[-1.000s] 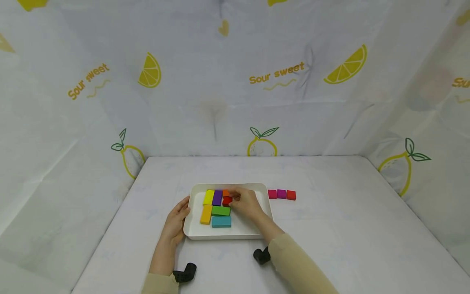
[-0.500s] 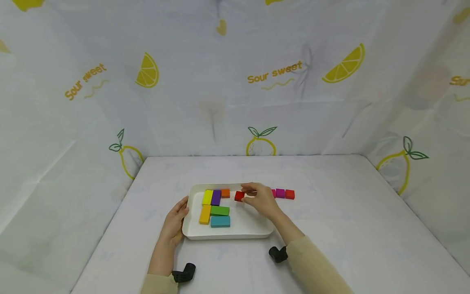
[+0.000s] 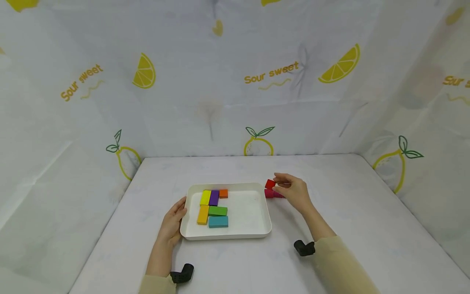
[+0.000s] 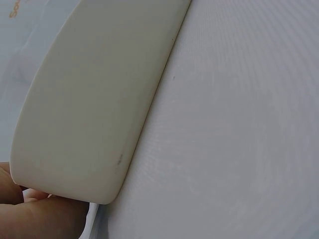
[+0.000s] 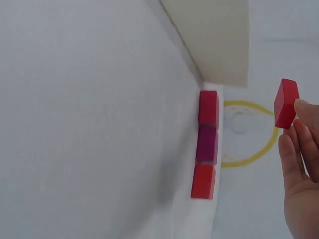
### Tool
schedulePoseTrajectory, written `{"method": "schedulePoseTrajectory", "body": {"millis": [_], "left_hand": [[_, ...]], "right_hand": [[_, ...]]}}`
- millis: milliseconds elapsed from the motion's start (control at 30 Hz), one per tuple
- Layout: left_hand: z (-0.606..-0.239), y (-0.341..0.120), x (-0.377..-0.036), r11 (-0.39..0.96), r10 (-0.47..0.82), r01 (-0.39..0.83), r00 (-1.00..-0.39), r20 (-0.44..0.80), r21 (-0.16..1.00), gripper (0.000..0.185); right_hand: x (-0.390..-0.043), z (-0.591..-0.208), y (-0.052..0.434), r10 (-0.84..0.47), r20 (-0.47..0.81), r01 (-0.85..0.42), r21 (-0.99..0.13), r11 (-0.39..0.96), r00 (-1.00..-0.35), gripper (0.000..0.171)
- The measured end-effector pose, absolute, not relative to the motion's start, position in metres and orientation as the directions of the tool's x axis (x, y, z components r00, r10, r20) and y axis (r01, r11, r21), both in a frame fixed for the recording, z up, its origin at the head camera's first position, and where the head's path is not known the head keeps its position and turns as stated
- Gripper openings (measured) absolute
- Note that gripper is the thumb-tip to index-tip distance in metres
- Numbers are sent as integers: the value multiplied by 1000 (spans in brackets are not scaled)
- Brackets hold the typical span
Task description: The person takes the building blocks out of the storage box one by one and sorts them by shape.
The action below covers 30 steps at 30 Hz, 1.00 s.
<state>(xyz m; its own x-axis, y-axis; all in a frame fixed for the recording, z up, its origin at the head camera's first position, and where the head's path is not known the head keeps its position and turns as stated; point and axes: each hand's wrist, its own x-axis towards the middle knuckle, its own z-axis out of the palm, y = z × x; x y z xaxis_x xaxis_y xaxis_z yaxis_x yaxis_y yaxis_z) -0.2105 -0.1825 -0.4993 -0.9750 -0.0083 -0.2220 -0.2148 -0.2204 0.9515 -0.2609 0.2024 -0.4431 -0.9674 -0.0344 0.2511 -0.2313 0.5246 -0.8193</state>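
Red cube (image 3: 270, 184) pinched in right hand (image 3: 293, 192) above the worktop (image 3: 349, 212) row (image 5: 205, 144): lower squarely, flush beside its end, while left hand (image 3: 172, 222), fingers relaxed, steadies white tray (image 3: 227, 236).

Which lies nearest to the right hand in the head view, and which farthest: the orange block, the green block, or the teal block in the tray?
Measured from the right hand, which pinches a red block beyond the tray's right rim:
1. orange block, at the tray's far edge, nearest.
2. green block, mid-tray, left of centre.
3. teal block, just nearer the camera than the green one, farthest.
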Motion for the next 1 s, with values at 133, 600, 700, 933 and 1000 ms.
{"method": "schedulePoseTrajectory", "body": {"millis": [133, 600, 700, 933, 1000], "left_hand": [[-500, -183, -210, -223, -5, -209, -977, -215, 952, 53], [-501, -183, -211, -217, -23, -218, -973, -229, 951, 53], [-501, -183, -211, -218, -24, -217, -973, -228, 951, 54], [-499, -183, -210, -219, -21, -221, -973, -231, 951, 54], [-499, -183, -211, -212, -21, -222, -973, -231, 952, 54]], "right_hand": [[-258, -447, 228, 9, 230, -183, -797, 576, -973, 48], [-252, -464, 289, 86, 194, -87, -737, 670, -977, 48], [-253, -468, 293, 82, 171, -71, -733, 677, -982, 49], [-257, -474, 294, 51, 144, -70, -722, 688, -988, 49], [-258, -475, 294, 45, 128, -63, -726, 685, -991, 49]]}}
